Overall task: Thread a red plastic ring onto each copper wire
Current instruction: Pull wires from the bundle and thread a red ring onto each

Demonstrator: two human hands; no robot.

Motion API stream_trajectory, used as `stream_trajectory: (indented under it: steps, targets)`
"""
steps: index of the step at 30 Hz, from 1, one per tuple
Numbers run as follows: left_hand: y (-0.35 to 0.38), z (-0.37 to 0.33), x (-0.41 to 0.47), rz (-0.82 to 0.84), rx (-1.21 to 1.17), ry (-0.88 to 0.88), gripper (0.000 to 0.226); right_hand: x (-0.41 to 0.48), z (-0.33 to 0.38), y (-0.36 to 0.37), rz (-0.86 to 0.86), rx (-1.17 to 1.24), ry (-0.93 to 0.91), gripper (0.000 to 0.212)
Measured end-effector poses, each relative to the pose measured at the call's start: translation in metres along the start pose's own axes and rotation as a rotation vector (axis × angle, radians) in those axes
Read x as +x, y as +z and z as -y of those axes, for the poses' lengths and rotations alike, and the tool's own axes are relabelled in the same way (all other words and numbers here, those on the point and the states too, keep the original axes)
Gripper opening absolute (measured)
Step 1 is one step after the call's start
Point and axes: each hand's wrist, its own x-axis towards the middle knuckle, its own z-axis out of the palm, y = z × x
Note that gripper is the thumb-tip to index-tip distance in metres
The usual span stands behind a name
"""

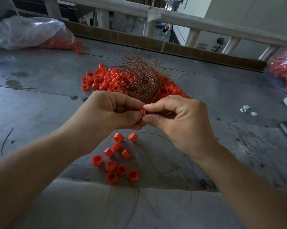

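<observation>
left hand [104,113] and right hand [182,119] bare, forearms bare.

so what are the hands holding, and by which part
One red ring, pinched at its sides between the thumb and fingertip of the left hand and of the right hand.

Light: soft, diffuse, cool in cast; moderate level. Brightest zone at top of frame, behind the white railing [156,14]. Left hand [106,113] and right hand [177,119] throw only faint, soft-edged shadows on the grey table [40,96]. Glare on the clear plastic bag [23,32], upper left. Centre sharp: red ring [142,111] pinched between both hands, copper wire bundle [139,80]. Bag of red rings [285,70] at right edge smeared. Railing bowed; forearms stretched toward lower corners.
</observation>
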Motion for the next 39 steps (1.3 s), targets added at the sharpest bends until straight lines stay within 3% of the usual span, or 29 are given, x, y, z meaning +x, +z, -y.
stream_trajectory:
  steps: [14, 17, 21, 24, 28, 32, 39]
  targets:
    - [-0.003, -0.004, -0.003, 0.088, -0.089, -0.081, 0.026, -0.001, 0.004, -0.001, -0.026, -0.025, -0.072, 0.022]
    - [-0.008, -0.005, -0.002, 0.155, -0.084, -0.110, 0.023, 0.000, 0.005, -0.002, 0.038, 0.036, -0.018, 0.022]
    - [-0.012, -0.005, -0.003, 0.270, -0.078, -0.141, 0.021, 0.003, 0.006, -0.007, 0.245, 0.066, 0.003, 0.037]
    - [-0.013, -0.005, -0.004, 0.307, -0.133, -0.155, 0.033, 0.005, 0.009, -0.011, 0.337, 0.032, -0.017, 0.024]
    - [-0.008, -0.006, -0.006, 0.313, -0.124, -0.061, 0.058, 0.002, 0.013, -0.011, 0.293, -0.024, -0.083, 0.020]
    - [0.001, -0.002, -0.007, 0.233, 0.010, 0.028, 0.047, 0.001, 0.009, -0.008, 0.309, -0.096, -0.089, 0.007]
    - [0.000, -0.002, -0.012, 0.266, 0.002, 0.070, 0.054, -0.002, 0.011, -0.002, 0.286, -0.060, -0.132, 0.002]
